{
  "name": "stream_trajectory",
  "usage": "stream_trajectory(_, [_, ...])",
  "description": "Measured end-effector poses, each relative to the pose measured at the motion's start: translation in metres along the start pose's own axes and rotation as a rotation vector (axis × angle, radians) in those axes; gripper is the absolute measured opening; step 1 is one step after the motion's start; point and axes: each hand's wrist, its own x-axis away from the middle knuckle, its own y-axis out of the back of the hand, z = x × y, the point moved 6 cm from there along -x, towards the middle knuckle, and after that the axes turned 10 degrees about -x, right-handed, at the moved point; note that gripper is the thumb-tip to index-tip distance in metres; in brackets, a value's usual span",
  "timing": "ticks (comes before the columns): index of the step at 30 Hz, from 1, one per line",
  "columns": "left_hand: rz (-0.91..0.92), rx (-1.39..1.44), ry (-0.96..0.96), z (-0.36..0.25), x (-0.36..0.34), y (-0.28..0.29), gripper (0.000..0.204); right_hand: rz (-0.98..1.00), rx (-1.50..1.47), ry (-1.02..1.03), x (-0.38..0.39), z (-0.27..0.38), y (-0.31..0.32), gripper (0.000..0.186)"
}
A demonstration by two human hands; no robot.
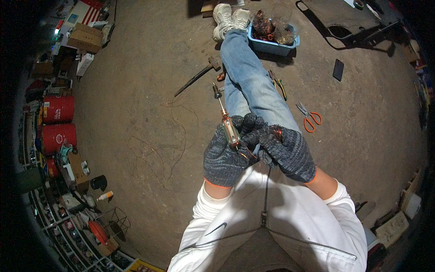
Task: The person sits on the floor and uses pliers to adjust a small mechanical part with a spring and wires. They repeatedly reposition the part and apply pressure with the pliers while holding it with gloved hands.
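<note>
Both my hands wear dark grey knit gloves and meet above my lap. My left hand [221,158] is closed around a small motor armature [231,132], whose thin shaft with a dark worm-like end points away from me. Loose copper wire [248,155] trails from the armature's near end between the hands. My right hand [292,152] has its fingers curled in against the left, with a tangle of copper wire [277,132] showing in its grip. The gloves partly hide where the fingertips meet.
Past my legs stands a blue basin [274,47] with copper scrap and plastic bags. On the floor lie a hammer [199,77], a copper coil [221,76], pliers [280,85], orange-handled scissors [309,117], a phone [338,70] and thin wires [173,131]. Red drums [59,109] stand left.
</note>
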Motion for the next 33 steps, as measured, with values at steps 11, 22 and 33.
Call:
stream_trajectory(11, [0.122,0.252,0.106,0.009,-0.001,-0.009,0.057,0.104,0.390,0.444,0.002,0.019,-0.016,0.018])
stream_trajectory(22, [0.004,0.048,0.193,0.014,0.002,0.001,0.054,0.190,0.420,0.381,0.001,0.012,-0.019,0.023])
stream_trajectory(33, [0.012,0.101,0.158,0.014,-0.004,0.003,0.049,0.212,0.349,0.411,-0.001,0.001,-0.022,0.026])
